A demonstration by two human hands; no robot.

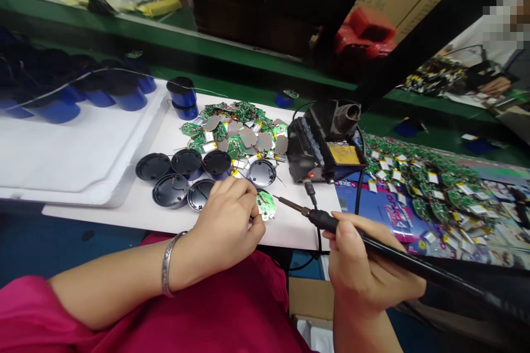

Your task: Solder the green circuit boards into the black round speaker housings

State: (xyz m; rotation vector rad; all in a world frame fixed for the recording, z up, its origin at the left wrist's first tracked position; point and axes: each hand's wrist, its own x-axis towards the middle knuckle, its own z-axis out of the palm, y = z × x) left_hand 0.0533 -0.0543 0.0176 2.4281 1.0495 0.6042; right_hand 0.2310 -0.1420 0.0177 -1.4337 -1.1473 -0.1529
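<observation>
Between the thumb and fingers of my left hand point(227, 215) is a green circuit board point(266, 206), tilted just above the white work surface. My right hand point(368, 265) grips a soldering iron point(325, 220) like a pen. The iron's tip points left and sits close to the board's right edge; I cannot tell whether they touch. Round black cups point(170, 190) stand open beside my left hand, one of them partly hidden behind it. A heap of circuit boards point(248, 138) and small silver batteries lies beyond my hands.
A black soldering station point(308, 146) with a yellow sponge point(344, 153) stands right of the heap, its cable hanging down the front. More boards with batteries point(430, 182) spread to the right. At left, a white foam tray point(83, 160) holds blue cups point(128, 94). Other people's hands work across the bench.
</observation>
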